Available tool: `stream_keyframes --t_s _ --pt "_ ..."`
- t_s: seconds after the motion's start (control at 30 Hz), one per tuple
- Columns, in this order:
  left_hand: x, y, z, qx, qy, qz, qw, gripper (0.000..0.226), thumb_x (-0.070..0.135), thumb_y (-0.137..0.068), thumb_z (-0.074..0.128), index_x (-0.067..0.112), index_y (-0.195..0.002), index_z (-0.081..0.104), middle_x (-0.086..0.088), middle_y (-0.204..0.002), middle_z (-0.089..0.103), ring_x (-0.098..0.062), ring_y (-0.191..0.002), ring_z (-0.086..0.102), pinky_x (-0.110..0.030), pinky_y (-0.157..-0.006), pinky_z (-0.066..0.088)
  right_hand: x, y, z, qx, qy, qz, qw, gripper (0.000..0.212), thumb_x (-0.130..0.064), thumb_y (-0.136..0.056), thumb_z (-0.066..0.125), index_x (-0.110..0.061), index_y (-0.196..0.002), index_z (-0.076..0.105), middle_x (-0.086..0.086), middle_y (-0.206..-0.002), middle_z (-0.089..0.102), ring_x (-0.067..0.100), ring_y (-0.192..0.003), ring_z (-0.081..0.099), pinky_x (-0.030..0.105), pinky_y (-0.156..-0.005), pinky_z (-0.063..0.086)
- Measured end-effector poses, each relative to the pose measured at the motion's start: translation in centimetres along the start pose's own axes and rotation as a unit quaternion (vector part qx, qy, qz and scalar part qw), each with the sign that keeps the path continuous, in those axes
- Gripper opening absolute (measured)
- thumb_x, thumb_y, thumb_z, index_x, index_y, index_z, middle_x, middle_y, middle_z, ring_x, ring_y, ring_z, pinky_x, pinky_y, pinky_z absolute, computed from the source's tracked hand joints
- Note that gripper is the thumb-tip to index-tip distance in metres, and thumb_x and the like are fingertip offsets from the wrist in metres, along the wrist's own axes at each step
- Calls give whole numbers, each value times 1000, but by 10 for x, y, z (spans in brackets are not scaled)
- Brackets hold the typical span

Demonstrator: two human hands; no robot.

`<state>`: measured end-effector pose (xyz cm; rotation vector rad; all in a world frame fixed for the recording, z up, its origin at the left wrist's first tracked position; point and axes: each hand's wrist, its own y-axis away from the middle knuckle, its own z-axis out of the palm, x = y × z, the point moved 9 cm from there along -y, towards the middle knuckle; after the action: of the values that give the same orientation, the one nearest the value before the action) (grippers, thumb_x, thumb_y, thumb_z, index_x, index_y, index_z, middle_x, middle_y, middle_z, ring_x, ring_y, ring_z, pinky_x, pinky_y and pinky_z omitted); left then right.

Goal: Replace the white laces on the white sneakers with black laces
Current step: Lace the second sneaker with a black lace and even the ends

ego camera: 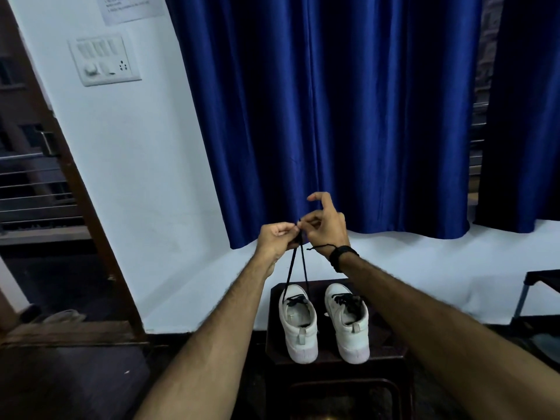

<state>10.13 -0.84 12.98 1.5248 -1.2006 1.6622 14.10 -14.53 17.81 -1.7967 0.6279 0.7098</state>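
Two white sneakers stand side by side on a small dark stool (388,353), heels toward me. The left sneaker (298,325) has a black lace (292,268) threaded near its toe, and both lace ends rise taut to my hands. My left hand (277,239) pinches one end. My right hand (325,227), a black band on its wrist, pinches the other end, with its index finger raised. The two hands meet fingertip to fingertip high above the shoe. The right sneaker (348,322) carries a black lace (348,300) across its eyelets.
A blue curtain (333,116) hangs right behind my hands. To the left, a white wall holds a switch panel (103,60), with a wooden door frame (91,225) beyond it. A dark piece of furniture (542,280) pokes in at the right edge.
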Motion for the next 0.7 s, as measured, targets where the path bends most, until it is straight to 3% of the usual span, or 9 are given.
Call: stream_keyframes --t_s 0.1,0.2,0.27,0.33,0.4,0.47,0.57,0.63,0.7 --pt "-6 -4 -4 6 -15 -9 1000 13 8 -96 60 3 -98 71 -8 -79 72 -16 -77 69 -22 -71 56 10 -2 3 -15 -52 43 998 53 -2 -79 74 -23 -119 47 -4 -76 73 2 -73 69 5 -61 48" --pt "-10 -6 -9 17 16 -30 999 17 9 -99 54 7 -91 68 -6 -78 68 -14 -74 65 -20 -65 54 31 2 17 -50 -80 89 992 43 -11 -87 69 -18 -124 50 -7 -92 73 6 -91 67 4 -72 46" --pt "-12 -8 -11 24 31 -41 998 20 9 -101 51 8 -86 66 -6 -77 66 -15 -73 64 -20 -63 52 48 12 40 -124 -66 113 984 27 -13 -97 55 -6 -123 57 3 -106 68 13 -103 62 10 -86 47" --pt "-14 -10 -12 31 50 -50 997 21 10 -102 50 7 -86 64 -6 -75 64 -16 -70 63 -21 -63 53 63 27 63 -194 -80 138 968 29 -14 -103 42 2 -118 60 10 -113 65 12 -103 59 21 -101 43" --pt "-16 -12 -16 46 62 -54 996 20 9 -102 49 6 -87 63 -7 -72 60 -14 -65 61 -21 -62 54 73 40 76 -220 -94 160 958 32 -14 -104 36 3 -119 59 3 -105 63 4 -90 60 5 -85 43" --pt "-17 -16 -22 66 67 -54 994 19 8 -101 49 6 -87 63 -7 -73 57 -12 -62 59 -20 -63 54 82 47 85 -229 -94 176 953 34 -17 -105 35 1 -118 60 -1 -90 59 1 -80 53 1 -66 38" --pt "-22 -18 -27 73 90 -60 991 18 7 -101 51 6 -88 64 -7 -74 56 -12 -64 60 -21 -68 55 93 52 95 -251 -94 185 946 36 -20 -105 35 1 -120 60 -3 -98 62 2 -90 52 2 -73 37" --pt "-22 -19 -24 62 106 -58 991 18 7 -101 52 5 -88 64 -7 -76 58 -14 -69 62 -22 -71 55 96 56 101 -268 -122 190 936 35 -24 -105 37 -7 -122 62 -3 -118 64 2 -110 52 11 -92 37" --pt "-21 -20 -20 55 111 -50 991 17 8 -100 53 5 -89 65 -7 -78 60 -16 -73 63 -22 -73 56 97 59 104 -272 -155 192 930 37 -35 -100 39 -16 -119 64 -1 -115 68 12 -114 54 30 -101 36"
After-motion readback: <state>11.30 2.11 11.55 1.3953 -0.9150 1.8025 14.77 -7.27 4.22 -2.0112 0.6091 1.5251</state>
